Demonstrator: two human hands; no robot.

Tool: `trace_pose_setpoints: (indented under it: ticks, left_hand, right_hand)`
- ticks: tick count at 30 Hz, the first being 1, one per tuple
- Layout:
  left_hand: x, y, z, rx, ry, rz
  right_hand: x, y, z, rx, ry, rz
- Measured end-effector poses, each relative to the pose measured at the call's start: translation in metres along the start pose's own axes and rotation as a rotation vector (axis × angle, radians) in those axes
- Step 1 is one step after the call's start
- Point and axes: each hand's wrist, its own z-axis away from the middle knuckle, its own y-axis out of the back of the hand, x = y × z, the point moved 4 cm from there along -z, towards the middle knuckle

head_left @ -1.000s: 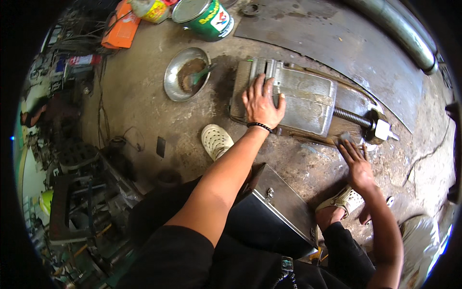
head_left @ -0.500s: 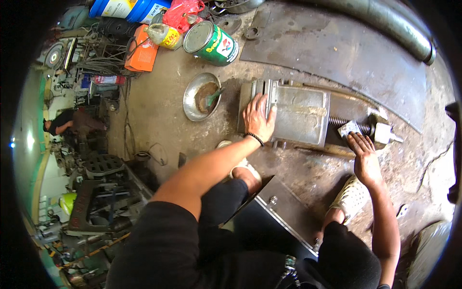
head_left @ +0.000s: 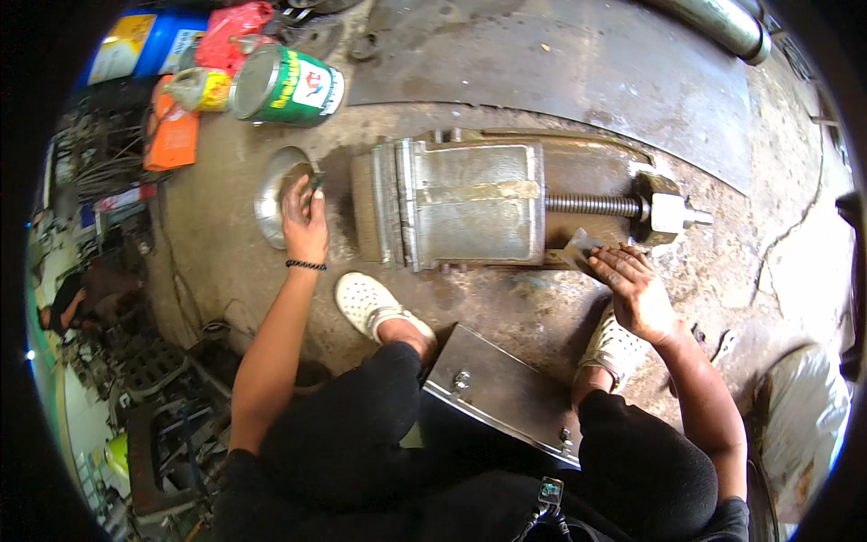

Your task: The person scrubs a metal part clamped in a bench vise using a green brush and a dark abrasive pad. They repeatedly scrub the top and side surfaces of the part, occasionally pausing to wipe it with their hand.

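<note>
A large metal machine vise [head_left: 479, 212] lies on the floor in front of me, its threaded screw [head_left: 591, 206] and big hex nut [head_left: 666, 211] to the right. My left hand [head_left: 305, 217] is over the metal bowl [head_left: 269, 203], left of the vise, fingers closed around the green handle [head_left: 315, 181] of a small tool, apparently a brush; its far end is hidden. My right hand [head_left: 637, 289] pinches a small folded grey sheet [head_left: 582, 244], apparently sandpaper, by the vise's near side below the screw.
Beyond the bowl stand a green paint can [head_left: 302, 88], a yellow-labelled bottle [head_left: 203, 88], an orange box [head_left: 170, 131] and blue buckets [head_left: 149, 45]. A flat steel plate [head_left: 560, 63] covers the far floor. Between my feet is a metal box [head_left: 497, 384]. Another person [head_left: 68, 298] is far left.
My left hand has left the vise's jaw end and moved left to the bowl, closing on the green handle. My right hand has drawn the folded sheet off the screw toward me.
</note>
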Motion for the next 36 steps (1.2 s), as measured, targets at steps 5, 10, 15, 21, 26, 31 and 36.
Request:
trace_pose_setpoints:
  ticks: [5, 10, 15, 21, 26, 31, 36]
  left_hand:
    - [0.01, -0.019, 0.013, -0.211, -0.404, -0.178]
    - [0.028, -0.022, -0.005, -0.225, -0.418, -0.219]
    - [0.044, -0.048, -0.003, -0.274, -0.468, -0.244]
    - [0.049, -0.084, 0.009, -0.28, -0.479, -0.364]
    - [0.035, -0.101, 0.022, -0.211, -0.436, -0.364]
    - [0.031, -0.101, 0.023, -0.211, -0.454, -0.349]
    - [0.036, -0.102, 0.021, -0.21, -0.492, -0.332]
  right_hand:
    - [0.019, 0.043, 0.011, 0.144, -0.41, -0.335]
    - [0.055, 0.086, -0.019, 0.313, -0.517, -0.614]
    - [0.105, 0.114, -0.075, 0.151, -0.514, -0.479]
    - [0.126, 0.105, -0.135, -0.04, -0.448, -0.357]
    - [0.126, 0.091, -0.168, -0.257, -0.418, -0.166]
    - [0.12, 0.066, -0.191, -0.6, -0.399, -0.261]
    - [0.091, 0.025, -0.21, -0.83, -0.111, -0.281]
